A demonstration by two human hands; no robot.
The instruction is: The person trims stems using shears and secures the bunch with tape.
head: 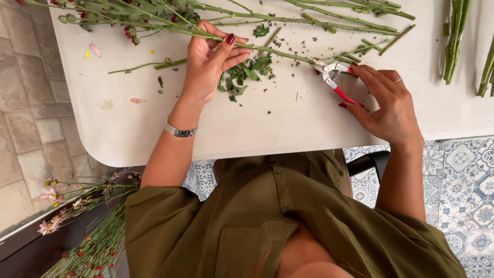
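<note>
White bench [288, 128] fills top half of view, rounded front corner at lower left, littered with green scraps. Below it, person in an olive button shirt [267, 216]. Floor: grey stone tiles on the left, blue-and-white patterned tiles [463, 180] on the right.

Bundle of long green flower stems [309, 13] lies across the far edge of the bench, small dark red blooms at the left end. More cut stems [455, 36] lie upright-in-frame at far right, well apart from the hands. Off the bench at lower left, a bunch of pink and red small flowers [77, 226] sits low beside the person.

Left hand [208, 64], metal watch at wrist, fingers curled closed around one long stem [272, 50], thumb on top, red nails. That stem runs from the flower bundle at upper left, through the hand, slanting down right to the pruner blades.

Right hand [386, 103], ring on one finger, fingers partly open and wrapped loosely on red-handled pruning shears [334, 77]; handles look spread, blade tips at the stem's cut end. Whether blades touch the stem, cannot tell.

Pile of stripped green leaves [247, 74] on the bench just right of left hand, under the held stem. Short loose stem piece [154, 64] left of the hand. Tiny pink and yellow petals [95, 50] scattered near the left bench edge.
</note>
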